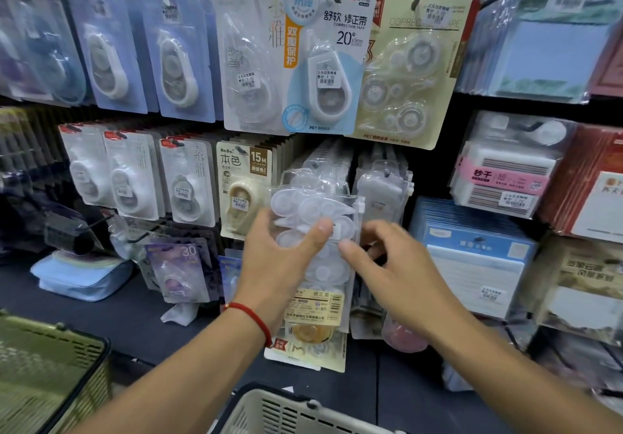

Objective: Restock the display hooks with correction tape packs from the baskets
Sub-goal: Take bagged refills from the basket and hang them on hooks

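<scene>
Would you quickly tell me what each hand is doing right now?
Left hand: holds the clear correction tape pack, thumb on its front.
Right hand: fingers loosely curled beside the pack; a grip cannot be told.

**Hidden, cropped and blurred**

The left hand covers the left side of the clear pack, whose hook is hidden. The grey basket and green basket are cut off by the picture's edge. Far-left packs are blurred, and price stickers are too small to read.

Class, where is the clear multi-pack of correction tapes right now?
Mid-frame, the clear multi-pack is gripped by the left hand, beside the tan 15M pack.
</scene>
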### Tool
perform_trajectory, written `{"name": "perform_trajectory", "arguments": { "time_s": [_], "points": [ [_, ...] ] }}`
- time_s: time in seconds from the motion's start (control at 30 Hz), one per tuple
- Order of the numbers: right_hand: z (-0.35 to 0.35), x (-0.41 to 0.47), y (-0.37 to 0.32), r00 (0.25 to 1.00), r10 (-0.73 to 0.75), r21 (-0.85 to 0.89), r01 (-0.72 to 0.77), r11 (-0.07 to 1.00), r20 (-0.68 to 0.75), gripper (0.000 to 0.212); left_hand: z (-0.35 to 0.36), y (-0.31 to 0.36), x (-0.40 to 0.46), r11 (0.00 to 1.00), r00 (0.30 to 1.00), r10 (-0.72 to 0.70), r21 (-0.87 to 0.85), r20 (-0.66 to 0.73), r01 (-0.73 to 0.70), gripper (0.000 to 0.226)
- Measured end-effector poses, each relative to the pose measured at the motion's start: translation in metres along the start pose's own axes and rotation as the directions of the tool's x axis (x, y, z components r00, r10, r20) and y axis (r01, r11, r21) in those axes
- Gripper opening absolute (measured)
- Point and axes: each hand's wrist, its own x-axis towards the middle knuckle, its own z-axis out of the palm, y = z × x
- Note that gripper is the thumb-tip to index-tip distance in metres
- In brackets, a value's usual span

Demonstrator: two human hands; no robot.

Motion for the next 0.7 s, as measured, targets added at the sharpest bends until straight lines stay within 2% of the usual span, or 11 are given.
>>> {"name": "perform_trajectory", "arguments": {
  "time_s": [0.07,0.13,0.3,0.47,0.7],
  "points": [
    [0.004,0.000,0.000,0.999,0.009,0.107,-0.013,0.994,0.038,0.030,0.005,-0.001,-0.001,0.998,0.999,-0.030,-0.051,0.027,0.031,0.065],
    [0.005,0.002,0.002,0.999,0.019,0.205,-0.012,0.979,-0.035,0.027,0.006,-0.002,0.002,0.996,0.998,-0.057,-0.070,0.041,0.059,0.057],
    [-0.003,0.009,0.010,0.956,0.192,0.388,-0.093,0.917,-0.223,0.038,-0.005,-0.006,0.010,0.994,0.995,-0.104,-0.033,0.015,0.104,0.027],
    [-0.010,0.010,0.015,0.944,0.230,0.440,-0.107,0.892,-0.237,0.042,-0.008,-0.007,0.011,0.995,0.995,-0.099,-0.019,0.014,0.099,0.030],
    [-0.008,0.006,0.012,0.941,0.252,0.481,-0.117,0.869,-0.227,0.033,-0.010,-0.004,0.008,0.998,1.000,-0.029,0.058,-0.009,0.030,0.040]
  ]
}}
